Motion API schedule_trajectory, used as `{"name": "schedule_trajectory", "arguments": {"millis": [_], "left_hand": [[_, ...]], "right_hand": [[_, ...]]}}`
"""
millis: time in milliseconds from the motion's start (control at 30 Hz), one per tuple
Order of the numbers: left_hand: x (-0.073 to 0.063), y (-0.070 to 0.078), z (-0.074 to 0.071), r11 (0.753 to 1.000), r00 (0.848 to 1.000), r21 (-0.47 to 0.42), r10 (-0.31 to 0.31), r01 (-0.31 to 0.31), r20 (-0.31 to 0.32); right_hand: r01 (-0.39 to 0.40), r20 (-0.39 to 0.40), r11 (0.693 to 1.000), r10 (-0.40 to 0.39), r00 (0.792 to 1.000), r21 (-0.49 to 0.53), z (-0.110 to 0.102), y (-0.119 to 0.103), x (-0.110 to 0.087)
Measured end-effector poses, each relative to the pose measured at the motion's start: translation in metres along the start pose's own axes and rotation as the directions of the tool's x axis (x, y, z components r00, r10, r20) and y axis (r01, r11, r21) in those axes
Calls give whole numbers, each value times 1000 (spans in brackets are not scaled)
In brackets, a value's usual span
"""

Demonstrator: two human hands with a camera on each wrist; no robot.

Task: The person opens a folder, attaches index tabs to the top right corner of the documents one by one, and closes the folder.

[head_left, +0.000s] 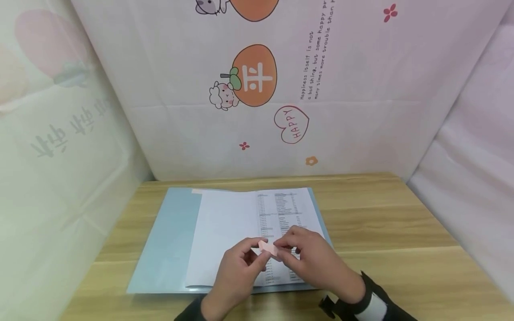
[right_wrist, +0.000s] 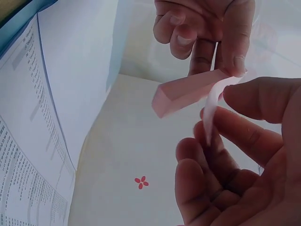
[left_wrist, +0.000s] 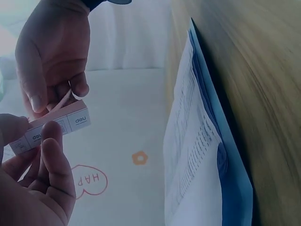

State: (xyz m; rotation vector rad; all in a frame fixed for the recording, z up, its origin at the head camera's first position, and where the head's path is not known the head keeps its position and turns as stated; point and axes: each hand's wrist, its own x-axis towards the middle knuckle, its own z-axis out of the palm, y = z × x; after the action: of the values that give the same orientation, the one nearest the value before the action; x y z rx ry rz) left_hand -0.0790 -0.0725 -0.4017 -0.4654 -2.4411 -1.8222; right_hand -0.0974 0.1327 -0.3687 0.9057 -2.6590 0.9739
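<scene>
Over the printed page, my left hand grips a small pink sticky note pad between thumb and fingers. White edges printed "deli" show on the pad in the left wrist view. My right hand pinches a thin pink sticky note that curls away from one end of the pad. Below both hands lies an open light blue folder holding white sheets, the right one a printed list.
The folder lies on a wood-grain table. A white cloth with printed cartoons and lettering hangs behind the table, and more cloth hangs at both sides. A dark band with a pale patch circles the right wrist.
</scene>
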Motion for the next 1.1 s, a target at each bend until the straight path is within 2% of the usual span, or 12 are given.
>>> {"name": "schedule_trajectory", "arguments": {"millis": [233,467,700,767,967,1100], "left_hand": [[0,-1,0,999,1000,35,23,-24,21],[0,-1,-1,999,1000,28,20,-20,7],[-1,-1,-1,999,1000,25,-28,27,5],[0,0,-2,998,998,29,-63,63,-9],[3,0,-12,991,989,13,-128,130,-77],[5,-2,-19,990,988,21,-137,139,-70]], "right_hand": [[-97,40,993,95,995,60,-1,1,2],[-108,56,991,104,993,76,-3,1,1],[-125,77,989,119,990,76,-5,1,0],[-128,72,990,123,990,65,-5,3,-1],[-163,41,986,162,986,30,-9,9,-3],[-182,46,983,180,983,33,-11,12,-5]]}}
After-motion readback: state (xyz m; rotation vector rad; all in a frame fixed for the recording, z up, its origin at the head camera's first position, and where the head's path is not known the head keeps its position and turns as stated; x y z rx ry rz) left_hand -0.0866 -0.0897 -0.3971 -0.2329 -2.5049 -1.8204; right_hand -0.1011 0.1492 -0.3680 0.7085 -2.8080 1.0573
